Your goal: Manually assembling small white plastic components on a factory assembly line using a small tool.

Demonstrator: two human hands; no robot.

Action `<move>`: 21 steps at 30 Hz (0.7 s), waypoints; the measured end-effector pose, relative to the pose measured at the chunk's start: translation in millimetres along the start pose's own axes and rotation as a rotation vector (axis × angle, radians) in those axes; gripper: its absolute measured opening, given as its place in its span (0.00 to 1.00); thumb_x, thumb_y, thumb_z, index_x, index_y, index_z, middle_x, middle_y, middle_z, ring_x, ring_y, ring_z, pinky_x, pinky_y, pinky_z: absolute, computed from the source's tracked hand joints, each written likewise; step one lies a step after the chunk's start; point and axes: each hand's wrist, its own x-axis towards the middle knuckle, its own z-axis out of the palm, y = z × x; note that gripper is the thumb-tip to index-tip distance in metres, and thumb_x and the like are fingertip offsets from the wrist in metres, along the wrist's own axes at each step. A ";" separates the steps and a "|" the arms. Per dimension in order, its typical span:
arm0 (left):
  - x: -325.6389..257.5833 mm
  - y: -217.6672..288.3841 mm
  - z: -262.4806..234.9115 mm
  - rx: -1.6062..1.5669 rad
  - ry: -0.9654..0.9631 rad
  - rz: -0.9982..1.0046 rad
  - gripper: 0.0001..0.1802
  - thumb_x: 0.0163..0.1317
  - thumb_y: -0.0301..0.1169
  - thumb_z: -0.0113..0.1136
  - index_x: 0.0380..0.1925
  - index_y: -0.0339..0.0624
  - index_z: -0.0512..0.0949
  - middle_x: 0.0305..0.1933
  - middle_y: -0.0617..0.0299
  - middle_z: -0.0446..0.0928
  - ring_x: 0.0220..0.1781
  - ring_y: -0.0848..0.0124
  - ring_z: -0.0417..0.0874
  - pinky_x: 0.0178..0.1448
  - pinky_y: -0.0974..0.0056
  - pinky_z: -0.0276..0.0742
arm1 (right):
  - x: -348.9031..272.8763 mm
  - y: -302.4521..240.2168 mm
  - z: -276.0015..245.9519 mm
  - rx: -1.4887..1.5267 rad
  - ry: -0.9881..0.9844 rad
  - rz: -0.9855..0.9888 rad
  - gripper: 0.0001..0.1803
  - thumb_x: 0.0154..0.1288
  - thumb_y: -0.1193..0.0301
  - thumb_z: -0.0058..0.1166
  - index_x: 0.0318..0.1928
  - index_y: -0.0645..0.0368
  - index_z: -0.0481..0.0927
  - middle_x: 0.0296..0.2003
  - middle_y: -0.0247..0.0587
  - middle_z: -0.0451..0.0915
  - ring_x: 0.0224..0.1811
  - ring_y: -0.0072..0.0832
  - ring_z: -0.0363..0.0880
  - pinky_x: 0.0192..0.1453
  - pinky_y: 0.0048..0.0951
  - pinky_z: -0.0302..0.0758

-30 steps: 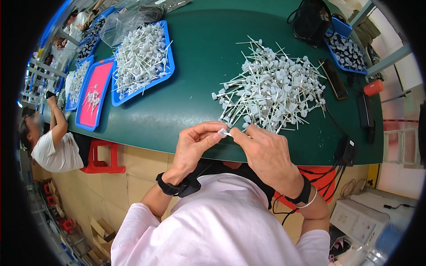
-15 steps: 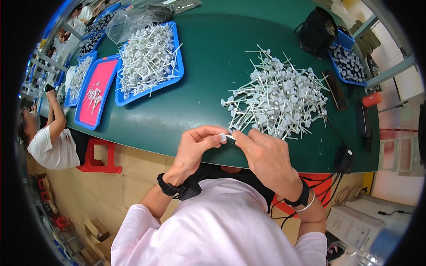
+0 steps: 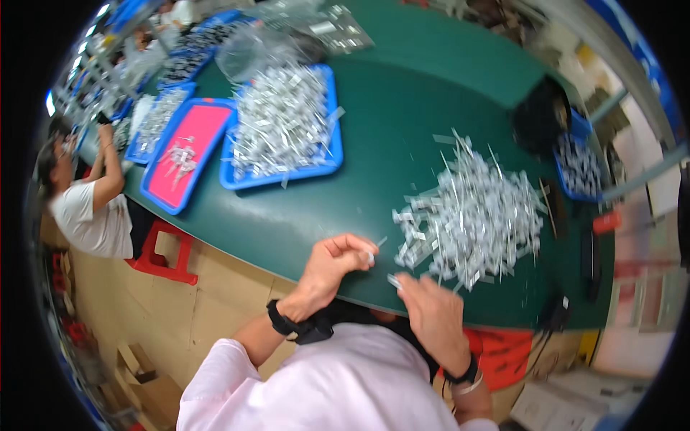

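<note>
My left hand (image 3: 338, 264) is closed around a small white stick-like part (image 3: 372, 251) at the near edge of the green table (image 3: 402, 129). My right hand (image 3: 430, 310) pinches another small white piece (image 3: 394, 281) just to the right, a short gap between the two hands. A loose heap of thin white stick parts (image 3: 474, 215) lies on the table right beyond my right hand. The picture is blurred by motion.
A blue tray (image 3: 287, 129) piled with the same white parts sits at the back left, a pink-lined tray (image 3: 183, 154) beside it. Another person in a white shirt (image 3: 90, 208) works at the left end. A black bag (image 3: 540, 118) and a small blue bin (image 3: 578, 167) stand far right.
My hands, joined on one piece before, have drawn apart, each holding a piece. The view has swung, shifting the table up and right.
</note>
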 end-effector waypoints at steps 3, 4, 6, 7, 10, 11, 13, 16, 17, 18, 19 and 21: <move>10.3 34.2 -11.9 0.089 0.123 0.277 0.07 0.60 0.25 0.64 0.38 0.35 0.83 0.44 0.59 0.82 0.40 0.74 0.81 0.46 0.68 0.77 | -3.4 0.5 4.8 0.048 0.010 0.015 0.11 0.65 0.71 0.58 0.48 0.54 0.81 0.24 0.43 0.72 0.23 0.43 0.74 0.26 0.40 0.67; 14.6 49.5 -21.4 0.152 0.182 0.388 0.08 0.61 0.26 0.65 0.39 0.35 0.83 0.44 0.60 0.82 0.40 0.75 0.81 0.47 0.68 0.77 | -7.9 0.5 6.1 0.067 0.026 0.033 0.11 0.65 0.71 0.58 0.47 0.55 0.82 0.24 0.43 0.72 0.23 0.43 0.74 0.26 0.41 0.67; 36.7 86.1 -48.3 0.361 0.319 0.644 0.07 0.62 0.25 0.64 0.40 0.34 0.83 0.44 0.61 0.83 0.43 0.76 0.80 0.49 0.69 0.75 | -11.9 5.7 11.4 0.070 0.036 0.022 0.11 0.64 0.72 0.59 0.47 0.55 0.82 0.24 0.43 0.73 0.23 0.43 0.74 0.26 0.41 0.67; 50.3 103.5 -64.2 0.638 0.430 0.866 0.07 0.63 0.25 0.63 0.38 0.33 0.83 0.44 0.60 0.83 0.45 0.75 0.80 0.51 0.69 0.75 | -15.3 9.5 16.8 0.072 0.045 0.012 0.11 0.63 0.72 0.59 0.47 0.55 0.82 0.24 0.43 0.73 0.23 0.43 0.74 0.26 0.41 0.67; 83.8 146.6 -99.1 1.018 0.681 1.011 0.06 0.60 0.28 0.65 0.36 0.40 0.84 0.46 0.58 0.83 0.47 0.67 0.83 0.49 0.66 0.78 | -23.4 20.3 28.5 0.080 0.060 0.004 0.12 0.63 0.73 0.60 0.48 0.55 0.82 0.25 0.44 0.74 0.24 0.43 0.75 0.27 0.40 0.68; 96.9 149.2 -122.3 1.131 0.739 0.985 0.07 0.59 0.30 0.65 0.37 0.41 0.84 0.46 0.57 0.83 0.50 0.65 0.82 0.51 0.64 0.77 | -25.9 22.4 31.7 0.077 0.072 -0.002 0.12 0.63 0.73 0.60 0.48 0.55 0.82 0.25 0.44 0.74 0.24 0.44 0.75 0.27 0.41 0.69; 118.5 148.0 -163.8 1.379 0.767 0.852 0.09 0.56 0.31 0.66 0.37 0.42 0.85 0.46 0.56 0.83 0.50 0.61 0.82 0.52 0.60 0.78 | -32.2 25.9 37.0 0.085 0.088 0.009 0.12 0.64 0.74 0.59 0.48 0.56 0.81 0.26 0.45 0.75 0.25 0.45 0.76 0.28 0.40 0.70; 130.7 143.8 -178.4 1.459 0.718 0.784 0.14 0.52 0.33 0.67 0.40 0.44 0.84 0.47 0.52 0.82 0.51 0.53 0.81 0.57 0.54 0.75 | -42.3 30.6 40.5 0.117 0.199 0.009 0.12 0.64 0.75 0.58 0.49 0.57 0.81 0.27 0.46 0.76 0.26 0.45 0.77 0.29 0.40 0.71; 130.2 147.6 -179.0 1.472 0.721 0.839 0.15 0.52 0.33 0.67 0.41 0.44 0.84 0.48 0.51 0.81 0.52 0.52 0.80 0.58 0.53 0.74 | -42.2 33.3 42.1 0.136 0.222 0.015 0.12 0.65 0.76 0.57 0.49 0.58 0.81 0.28 0.46 0.77 0.27 0.45 0.77 0.30 0.39 0.71; 127.6 147.2 -173.8 1.477 0.712 0.886 0.16 0.51 0.33 0.68 0.42 0.45 0.84 0.49 0.50 0.81 0.53 0.51 0.79 0.59 0.53 0.73 | -43.2 36.1 44.2 0.148 0.259 0.010 0.12 0.66 0.77 0.56 0.50 0.59 0.81 0.28 0.47 0.77 0.27 0.45 0.77 0.30 0.39 0.71; 125.2 146.3 -163.6 1.509 0.691 0.973 0.19 0.52 0.34 0.68 0.46 0.45 0.83 0.50 0.49 0.81 0.53 0.51 0.79 0.60 0.52 0.73 | -43.9 40.2 48.1 0.139 0.315 -0.013 0.12 0.66 0.76 0.56 0.50 0.58 0.81 0.27 0.45 0.76 0.26 0.44 0.77 0.29 0.39 0.71; 109.1 136.4 -129.3 1.378 0.616 0.973 0.18 0.54 0.33 0.68 0.46 0.45 0.83 0.49 0.51 0.81 0.48 0.56 0.81 0.51 0.56 0.78 | -44.3 48.7 55.3 0.147 0.396 -0.023 0.12 0.66 0.75 0.57 0.50 0.58 0.81 0.27 0.44 0.76 0.25 0.43 0.77 0.28 0.38 0.72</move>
